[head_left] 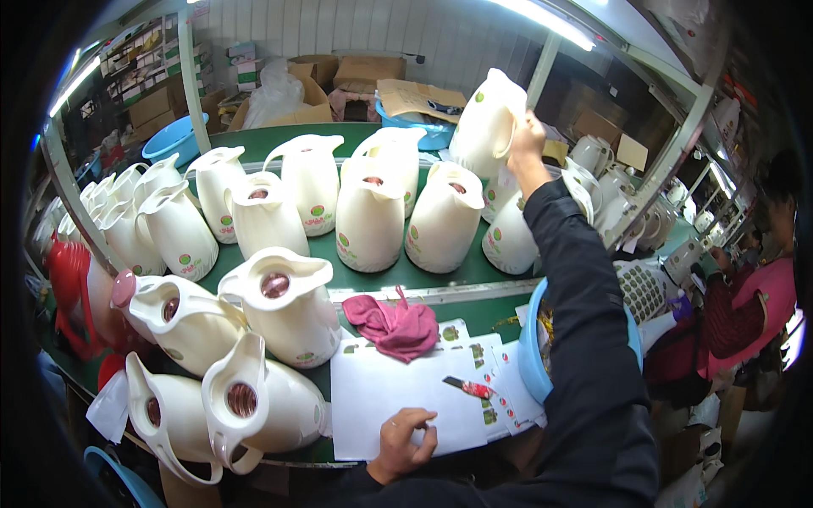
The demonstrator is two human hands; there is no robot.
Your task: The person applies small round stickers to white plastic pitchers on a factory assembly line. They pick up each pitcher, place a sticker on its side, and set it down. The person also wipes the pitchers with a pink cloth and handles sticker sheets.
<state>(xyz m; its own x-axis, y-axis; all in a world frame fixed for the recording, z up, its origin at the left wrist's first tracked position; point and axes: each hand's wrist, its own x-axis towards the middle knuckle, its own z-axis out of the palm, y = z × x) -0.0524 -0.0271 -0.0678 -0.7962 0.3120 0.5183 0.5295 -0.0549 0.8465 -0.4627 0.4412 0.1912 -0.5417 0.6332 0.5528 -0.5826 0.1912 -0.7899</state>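
Note:
My right hand is stretched far forward and grips the handle of a white vacuum jug, which is raised and slightly tilted above the other jugs. A green round mark shows near its top. Down at the front edge, my left hand rests on a stack of white sticker sheets, fingers curled, thumb apart, holding nothing. Beyond it on the sheets lies a small knife with a red handle and dark blade. A crumpled pink cloth sits at the stack's far edge.
Several white jugs stand on the green conveyor belt. Other jugs stand or lie at left. A blue basin is under my right forearm. Metal posts flank the belt. A co-worker sits at right.

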